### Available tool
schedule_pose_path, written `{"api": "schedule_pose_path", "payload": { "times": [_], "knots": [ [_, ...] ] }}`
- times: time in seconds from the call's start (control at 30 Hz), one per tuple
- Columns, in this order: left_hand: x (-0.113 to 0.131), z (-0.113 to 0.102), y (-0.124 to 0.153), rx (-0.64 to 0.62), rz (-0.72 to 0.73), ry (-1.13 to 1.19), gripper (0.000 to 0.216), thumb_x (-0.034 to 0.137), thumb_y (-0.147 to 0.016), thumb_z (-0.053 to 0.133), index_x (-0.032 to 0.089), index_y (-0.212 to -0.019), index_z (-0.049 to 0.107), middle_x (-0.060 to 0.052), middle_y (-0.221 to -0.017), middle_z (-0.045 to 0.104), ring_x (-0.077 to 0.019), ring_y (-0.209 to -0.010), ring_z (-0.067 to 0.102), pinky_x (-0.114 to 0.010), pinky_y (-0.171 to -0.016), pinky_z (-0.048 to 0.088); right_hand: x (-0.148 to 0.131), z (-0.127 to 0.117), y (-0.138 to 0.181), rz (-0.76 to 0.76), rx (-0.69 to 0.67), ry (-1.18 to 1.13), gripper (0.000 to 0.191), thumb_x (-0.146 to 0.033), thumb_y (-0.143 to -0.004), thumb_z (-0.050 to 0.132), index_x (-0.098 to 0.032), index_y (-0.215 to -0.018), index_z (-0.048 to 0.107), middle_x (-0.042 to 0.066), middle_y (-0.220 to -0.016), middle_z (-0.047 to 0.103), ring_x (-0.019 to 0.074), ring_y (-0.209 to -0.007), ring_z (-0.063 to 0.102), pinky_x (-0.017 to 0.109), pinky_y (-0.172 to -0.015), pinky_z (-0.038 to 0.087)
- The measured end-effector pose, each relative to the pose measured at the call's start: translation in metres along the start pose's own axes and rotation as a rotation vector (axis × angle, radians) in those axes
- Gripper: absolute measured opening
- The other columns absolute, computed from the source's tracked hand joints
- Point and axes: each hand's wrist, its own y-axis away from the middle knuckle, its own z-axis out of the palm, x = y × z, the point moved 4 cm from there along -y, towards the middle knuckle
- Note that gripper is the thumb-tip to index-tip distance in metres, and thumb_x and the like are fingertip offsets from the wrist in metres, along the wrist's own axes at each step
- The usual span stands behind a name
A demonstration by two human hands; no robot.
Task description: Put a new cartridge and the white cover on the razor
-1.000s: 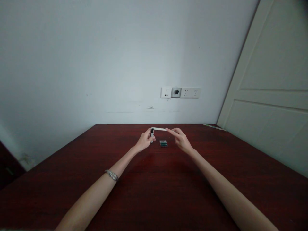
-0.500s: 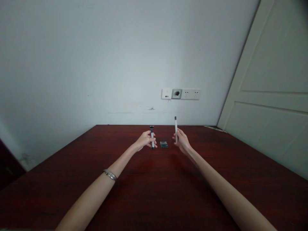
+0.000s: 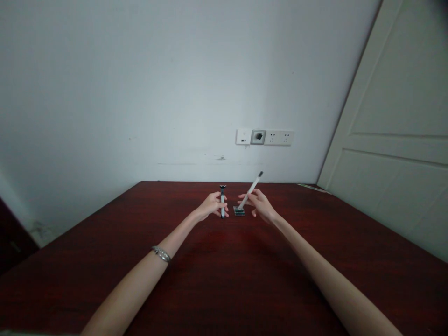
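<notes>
My left hand (image 3: 210,206) is closed around a razor (image 3: 222,206) held upright, its handle white and its dark head at the top. My right hand (image 3: 261,205) grips a white razor handle (image 3: 251,189) with a dark end, much like the other razor's handle. This handle leans, dark end up and to the right, and its lower end is at the small clear case (image 3: 240,213) lying on the table between my hands. Dark strips show inside the case. Whether the handle's lower end touches them I cannot tell.
Both arms reach over a dark red wooden table (image 3: 224,280). At its far edge rises a white wall with several sockets (image 3: 279,137). A pale panelled door (image 3: 395,140) stands to the right. A thin pale strip (image 3: 314,188) lies at the table's back right corner.
The right hand has moved slightly left, tilting the white razor handle from near upright so that its lower end meets the case in view. The left hand and razor have hardly moved.
</notes>
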Motion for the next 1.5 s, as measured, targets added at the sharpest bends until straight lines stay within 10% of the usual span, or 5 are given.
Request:
{"api": "schedule_pose_path", "payload": {
  "times": [0.4, 1.5],
  "knots": [
    [-0.004, 0.007, 0.002, -0.041, 0.0, 0.024, 0.025, 0.021, -0.073, 0.058, 0.015, -0.092, 0.043, -0.004, -0.068, 0.062, -0.0201, -0.057, 0.066, -0.03, -0.05, 0.052, -0.013, -0.003, 0.014, -0.574, 0.061, 1.363, 0.048, -0.021, -0.086, 0.039, -0.019, -0.134, 0.038, 0.009, -0.089, 0.066, 0.0172, -0.068, 0.062, 0.023, -0.057, 0.043],
    [-0.007, 0.016, 0.01, -0.049, 0.036, 0.013, 0.026, 0.021, -0.072, 0.061, 0.015, -0.089, 0.042, -0.003, -0.066, 0.061, -0.0204, -0.054, 0.065, -0.027, -0.045, 0.05, -0.014, -0.008, 0.013, -0.709, 0.11, 1.252, 0.048, -0.011, -0.088, 0.038, -0.034, -0.13, 0.042, 0.005, -0.092, 0.054, 0.0153, -0.082, 0.05, 0.03, -0.076, 0.032]
  ]
}}
